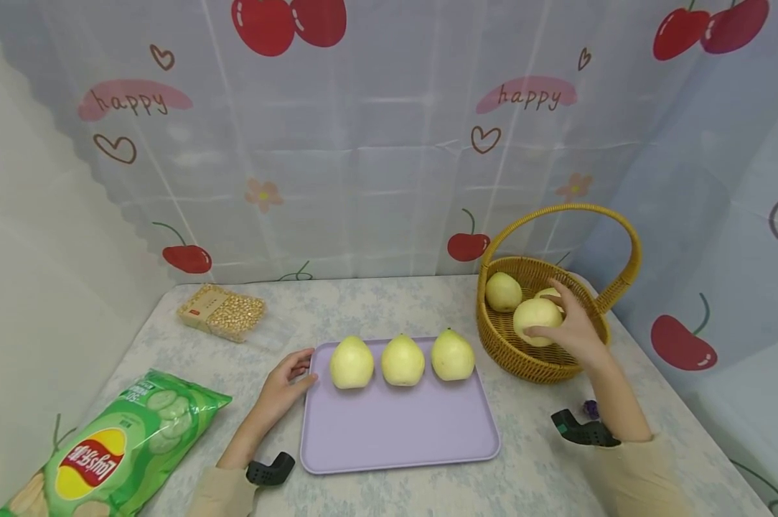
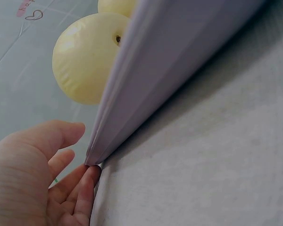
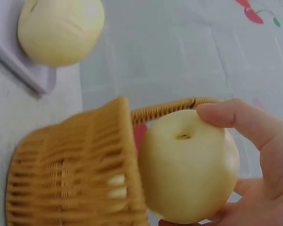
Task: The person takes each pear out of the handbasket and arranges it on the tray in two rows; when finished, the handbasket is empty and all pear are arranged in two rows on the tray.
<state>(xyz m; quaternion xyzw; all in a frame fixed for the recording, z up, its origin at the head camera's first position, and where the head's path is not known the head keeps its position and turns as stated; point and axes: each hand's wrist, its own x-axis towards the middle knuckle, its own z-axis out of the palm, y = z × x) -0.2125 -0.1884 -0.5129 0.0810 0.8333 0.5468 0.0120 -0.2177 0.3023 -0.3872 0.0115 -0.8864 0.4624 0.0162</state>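
Note:
My right hand (image 1: 578, 332) grips a pale yellow pear (image 1: 537, 322) at the mouth of the wicker basket (image 1: 514, 362). In the right wrist view the thumb lies on top of this pear (image 3: 188, 165), with fingers around its far side. Two more pears, one a whole pear (image 1: 503, 291) and one partly hidden by the hand, lie inside the basket. Three pears stand in a row along the back of the lilac tray (image 1: 398, 431). My left hand (image 1: 284, 388) is at the tray's back left corner, fingertips touching its edge and thumb apart in the left wrist view.
A green chip bag (image 1: 124, 449) lies at the front left. Behind it is a packet of corn kernels (image 1: 224, 312). The basket's tall handle (image 1: 631, 251) arches over its mouth. A small purple thing (image 1: 591, 409) lies beside the right wrist. A printed curtain (image 1: 376, 165) hangs behind the table.

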